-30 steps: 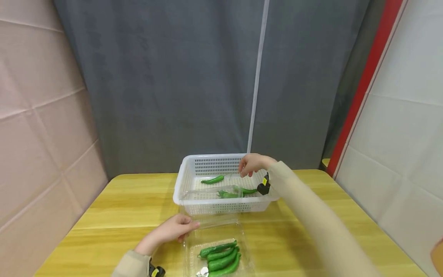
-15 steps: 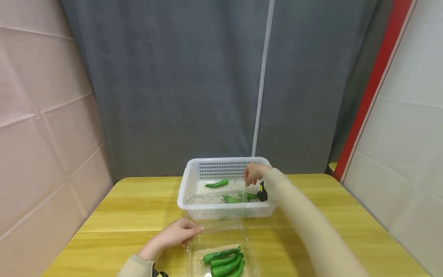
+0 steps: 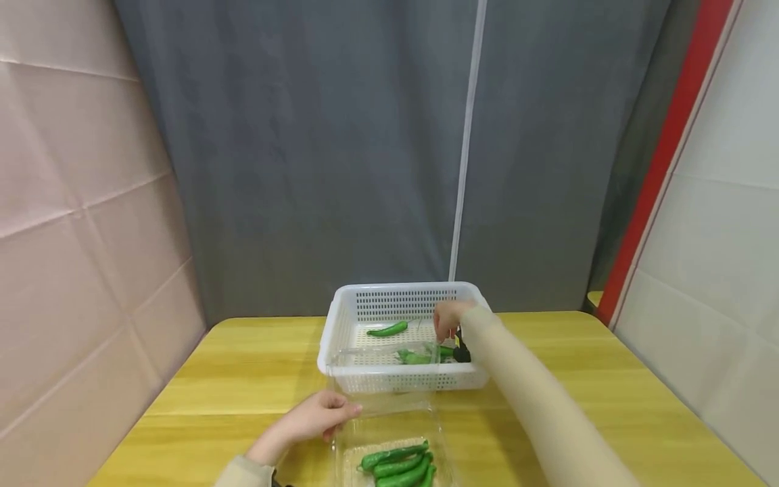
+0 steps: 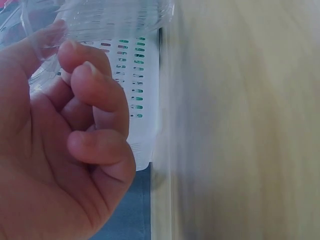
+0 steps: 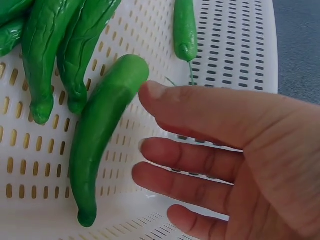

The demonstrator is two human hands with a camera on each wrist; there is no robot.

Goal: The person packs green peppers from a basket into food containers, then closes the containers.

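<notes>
A clear plastic clamshell box (image 3: 447,467) stands at the table's front, with several green chili peppers (image 3: 398,467) in its base. My left hand (image 3: 322,414) pinches the edge of its raised lid (image 4: 115,22) between thumb and index finger; the other fingers curl loosely. The lid's far part overlaps the white plastic basket (image 3: 325,352) behind. Inside this basket, my right hand (image 5: 240,155) reaches down with fingers extended. Its thumb tip is right by the end of a green chili pepper (image 5: 95,145), and I see no grip on it.
More chili peppers (image 5: 50,50) lie in the basket near the right hand, and another pepper (image 3: 387,329) lies toward its back. Yellow wooden table (image 3: 231,379) surrounds both containers. A grey curtain (image 3: 304,169) hangs behind.
My right hand has lowered into the basket. My left hand keeps its hold on the lid. The whole head view has shifted slightly down and to the right.
</notes>
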